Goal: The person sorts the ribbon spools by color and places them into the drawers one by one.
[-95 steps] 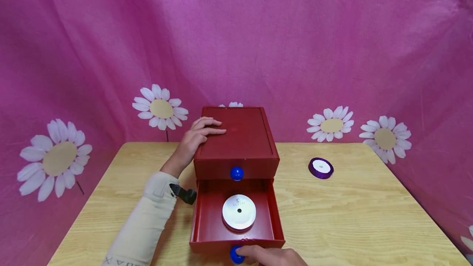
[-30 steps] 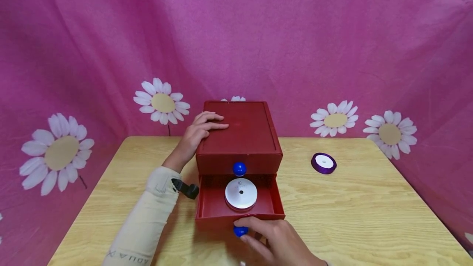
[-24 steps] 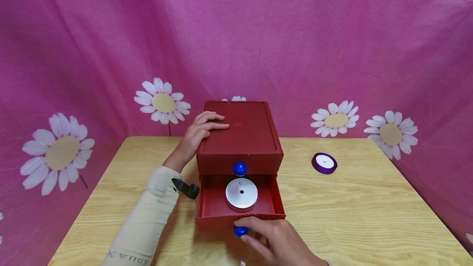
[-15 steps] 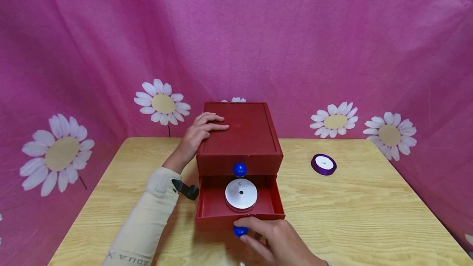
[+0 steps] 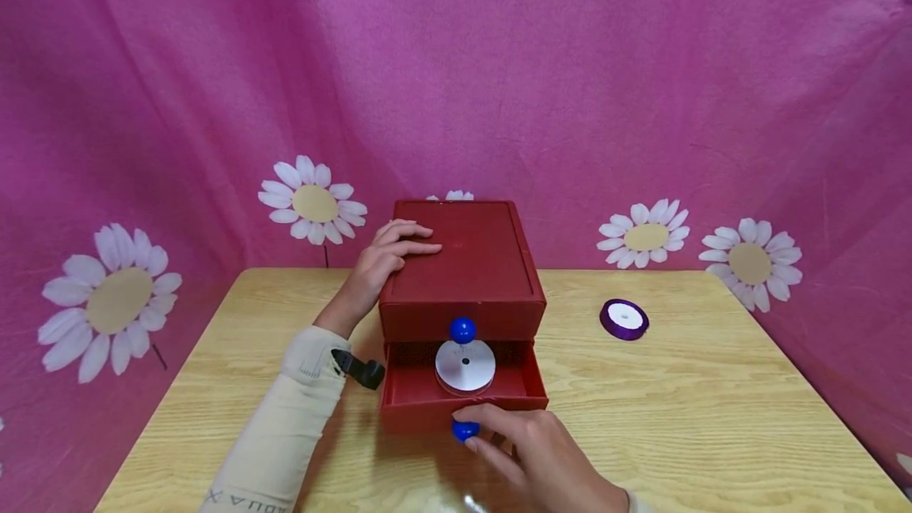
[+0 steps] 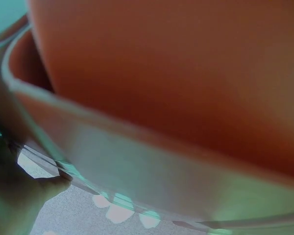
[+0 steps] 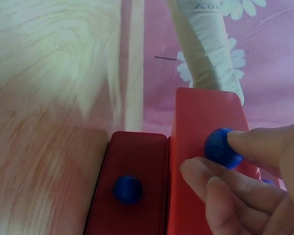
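A red drawer cabinet (image 5: 463,260) stands on the table. Its pulled-out drawer (image 5: 416,419) holds a spool of ribbon with a white face (image 5: 465,366). My right hand (image 5: 541,450) pinches this drawer's blue knob (image 7: 220,149) between thumb and fingers. On the cabinet's left top edge rests my left hand (image 5: 374,264), its fingers lying across the lid. Above the pulled-out drawer is a shut drawer with a blue knob (image 5: 463,330). The right wrist view shows another shut drawer (image 7: 137,156) on the table side, with its own blue knob (image 7: 128,190).
A purple ribbon spool (image 5: 624,319) lies on the wooden table (image 5: 677,418), right of the cabinet. A pink cloth (image 5: 570,85) with printed daisies hangs behind and at both sides. A black strap mount (image 5: 359,370) sticks out from the left sleeve.
The right hand has pushed the drawer inward with the spool in it, so less of it sticks out. The left hand has stayed on the cabinet top.
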`<control>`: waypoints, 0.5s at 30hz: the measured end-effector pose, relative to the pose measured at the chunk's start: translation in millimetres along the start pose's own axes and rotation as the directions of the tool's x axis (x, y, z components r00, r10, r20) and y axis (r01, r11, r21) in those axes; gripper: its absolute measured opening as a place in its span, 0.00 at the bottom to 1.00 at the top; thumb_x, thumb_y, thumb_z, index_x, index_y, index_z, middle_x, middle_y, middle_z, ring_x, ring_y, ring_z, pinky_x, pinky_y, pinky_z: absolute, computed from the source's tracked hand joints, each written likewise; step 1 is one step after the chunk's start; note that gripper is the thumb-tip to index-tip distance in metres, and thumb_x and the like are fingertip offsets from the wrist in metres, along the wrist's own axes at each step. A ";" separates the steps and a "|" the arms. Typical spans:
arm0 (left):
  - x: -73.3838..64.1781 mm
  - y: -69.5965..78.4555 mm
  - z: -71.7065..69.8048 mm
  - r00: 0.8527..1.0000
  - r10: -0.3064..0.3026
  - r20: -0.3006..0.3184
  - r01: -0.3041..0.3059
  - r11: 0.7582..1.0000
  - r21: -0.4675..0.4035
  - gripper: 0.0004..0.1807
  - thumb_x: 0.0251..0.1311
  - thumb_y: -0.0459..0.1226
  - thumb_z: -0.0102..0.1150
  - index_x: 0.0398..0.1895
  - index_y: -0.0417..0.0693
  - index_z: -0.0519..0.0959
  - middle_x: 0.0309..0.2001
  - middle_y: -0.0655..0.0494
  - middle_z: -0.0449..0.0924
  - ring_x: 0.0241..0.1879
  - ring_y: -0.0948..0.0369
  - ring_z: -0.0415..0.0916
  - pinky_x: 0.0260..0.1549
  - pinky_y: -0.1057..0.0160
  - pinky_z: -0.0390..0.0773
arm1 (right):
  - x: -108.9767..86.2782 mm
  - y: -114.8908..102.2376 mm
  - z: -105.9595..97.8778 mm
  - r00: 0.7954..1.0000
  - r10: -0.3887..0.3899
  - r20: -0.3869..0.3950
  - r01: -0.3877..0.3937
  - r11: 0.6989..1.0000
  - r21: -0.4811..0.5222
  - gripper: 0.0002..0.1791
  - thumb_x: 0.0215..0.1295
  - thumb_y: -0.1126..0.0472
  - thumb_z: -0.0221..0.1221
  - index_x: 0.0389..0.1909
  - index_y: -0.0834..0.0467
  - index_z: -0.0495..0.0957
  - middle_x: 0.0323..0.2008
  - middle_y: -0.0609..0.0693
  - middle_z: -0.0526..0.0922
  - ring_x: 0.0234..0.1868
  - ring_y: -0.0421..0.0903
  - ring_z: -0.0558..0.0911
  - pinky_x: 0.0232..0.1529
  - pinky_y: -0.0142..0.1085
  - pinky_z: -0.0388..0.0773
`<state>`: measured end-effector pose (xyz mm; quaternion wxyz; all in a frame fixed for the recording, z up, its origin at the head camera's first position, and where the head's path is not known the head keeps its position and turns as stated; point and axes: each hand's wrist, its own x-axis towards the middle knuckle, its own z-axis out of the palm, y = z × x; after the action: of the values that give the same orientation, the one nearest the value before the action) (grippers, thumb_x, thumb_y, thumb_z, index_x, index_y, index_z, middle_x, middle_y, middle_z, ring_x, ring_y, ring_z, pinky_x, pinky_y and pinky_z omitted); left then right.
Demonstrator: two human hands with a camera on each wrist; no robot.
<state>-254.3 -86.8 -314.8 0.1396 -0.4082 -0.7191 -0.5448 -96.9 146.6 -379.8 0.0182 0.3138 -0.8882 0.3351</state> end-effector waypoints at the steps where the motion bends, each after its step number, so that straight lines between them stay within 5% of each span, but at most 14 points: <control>1: 0.2 -0.1 0.1 1.000 0.000 0.000 0.000 1.000 0.002 0.24 0.50 0.21 0.31 0.45 0.29 0.77 0.54 0.35 0.68 0.60 0.41 0.53 0.61 0.48 0.44 | 0.9 0.9 -0.3 1.000 -0.002 -0.002 0.002 1.000 -0.005 0.17 0.60 0.46 0.53 0.51 0.38 0.72 0.36 0.32 0.79 0.32 0.29 0.75 0.40 0.32 0.76; 15: -0.4 -0.1 -0.7 1.000 0.007 0.012 -0.008 1.000 0.018 0.25 0.49 0.20 0.31 0.45 0.29 0.77 0.54 0.35 0.68 0.60 0.41 0.52 0.61 0.47 0.43 | 9.9 11.3 4.3 0.997 -0.038 -0.060 0.038 0.999 0.004 0.15 0.59 0.56 0.57 0.48 0.41 0.74 0.33 0.34 0.79 0.27 0.29 0.74 0.28 0.24 0.74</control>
<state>-254.3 -87.6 -314.8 0.1409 -0.4129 -0.7232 -0.5353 -110.5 145.1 -387.3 0.0503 0.3207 -0.8802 0.3461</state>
